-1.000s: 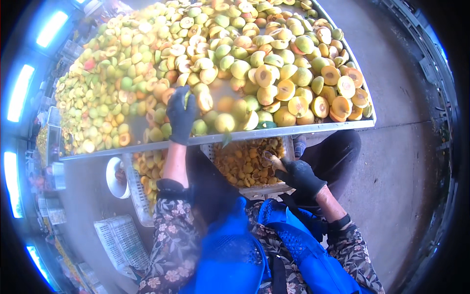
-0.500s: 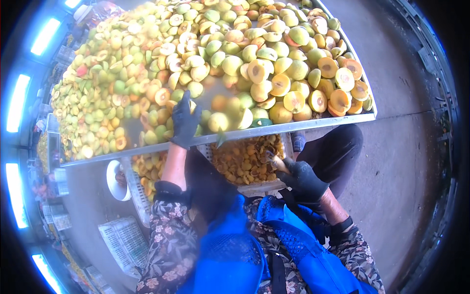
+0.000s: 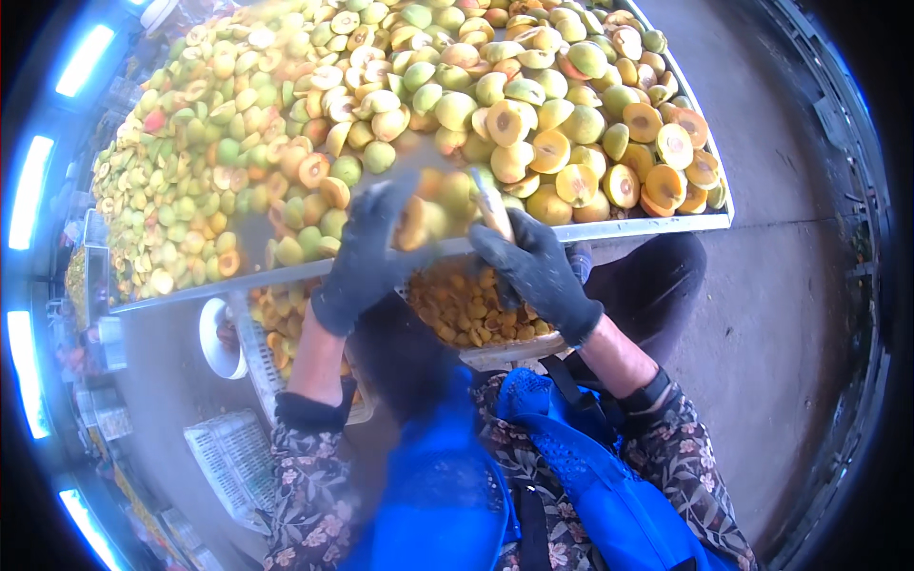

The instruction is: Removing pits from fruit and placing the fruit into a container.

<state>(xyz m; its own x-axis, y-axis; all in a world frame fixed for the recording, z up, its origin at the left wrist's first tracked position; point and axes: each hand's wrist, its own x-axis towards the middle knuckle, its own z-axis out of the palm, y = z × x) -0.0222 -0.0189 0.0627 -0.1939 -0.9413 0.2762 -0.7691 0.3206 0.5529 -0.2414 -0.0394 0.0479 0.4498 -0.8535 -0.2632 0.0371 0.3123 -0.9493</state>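
Gloved in dark grey, my left hand [image 3: 367, 252] is raised at the table's near edge, closed on a peach half [image 3: 411, 225] with its orange cut face showing; motion blurs it. Close by on the right, my gloved right hand [image 3: 541, 271] grips a short pale-handled tool [image 3: 493, 211], its slim metal tip pointing up and away. Halved peaches [image 3: 457, 109], green-yellow outside and orange inside, are heaped across the metal-edged table [image 3: 628, 226] beyond my hands. Below its near edge, a crate [image 3: 505, 354] holds small brownish-yellow pieces, partly hidden by my right hand.
Left of my knee, a second white crate [image 3: 259, 357] contains orange fruit, with a white bowl [image 3: 217, 350] beside it. A pale slatted crate [image 3: 231, 462] rests on the floor at lower left. Concrete floor [image 3: 762, 285] lies to the right of the table.
My left hand has drawn back slightly from the heap with a peach half in it. My right hand has risen up and left with the tool, bringing both hands near each other.
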